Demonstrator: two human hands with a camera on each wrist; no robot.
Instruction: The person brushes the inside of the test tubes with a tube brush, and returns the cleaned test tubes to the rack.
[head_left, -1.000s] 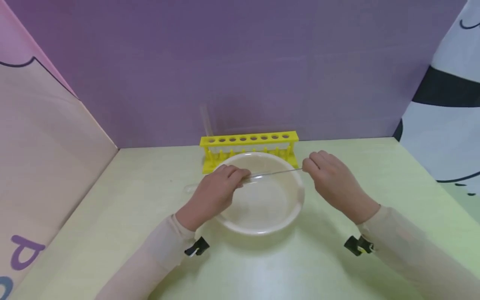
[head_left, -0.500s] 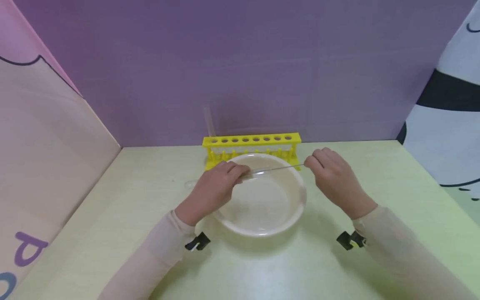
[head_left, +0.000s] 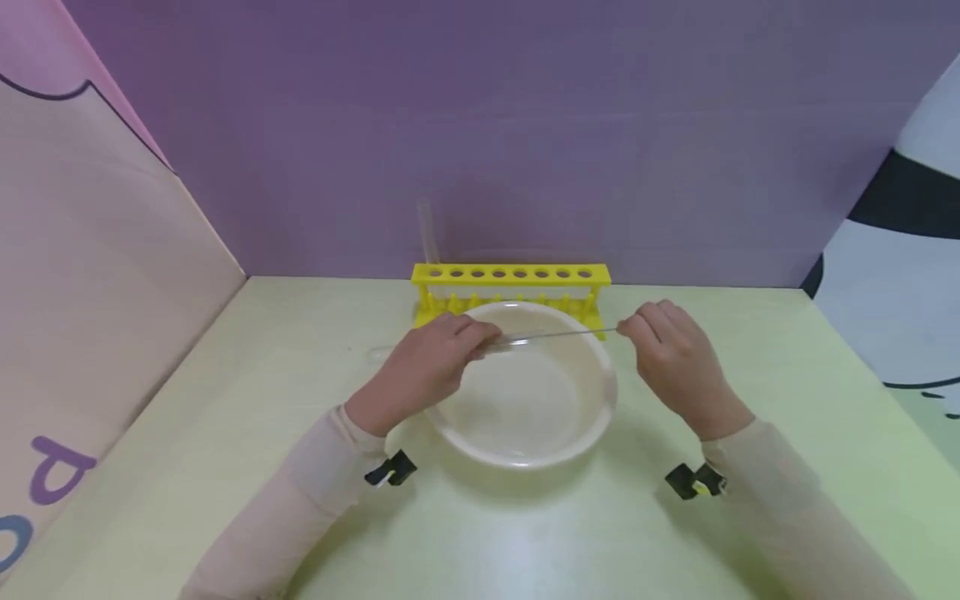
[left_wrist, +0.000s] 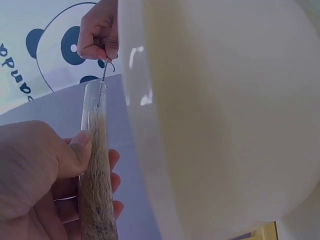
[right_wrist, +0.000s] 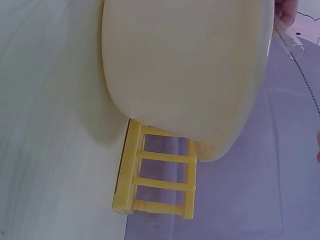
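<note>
Looking from the head view, we saw the left hand [head_left: 429, 358] gripping a clear tube [head_left: 517, 340] above a pale basin [head_left: 525, 408], the tube lying nearly level. The right hand [head_left: 678, 362] pinched the thin wire end of a brush [head_left: 577, 332] beyond the basin's right side, the wire running into the tube's mouth. Behind the basin we saw a yellow rack [head_left: 510, 281] on the table [head_left: 525, 542], a second tube [head_left: 427, 233] standing in its leftmost hole. Through the left wrist view we found the brush's bristles inside the held tube, the left thumb against the glass and fingertips showing on its far side. In the right wrist view we saw the twisted wire leaving the open mouth near the basin's rim, the right hand mostly out of frame.
</note>
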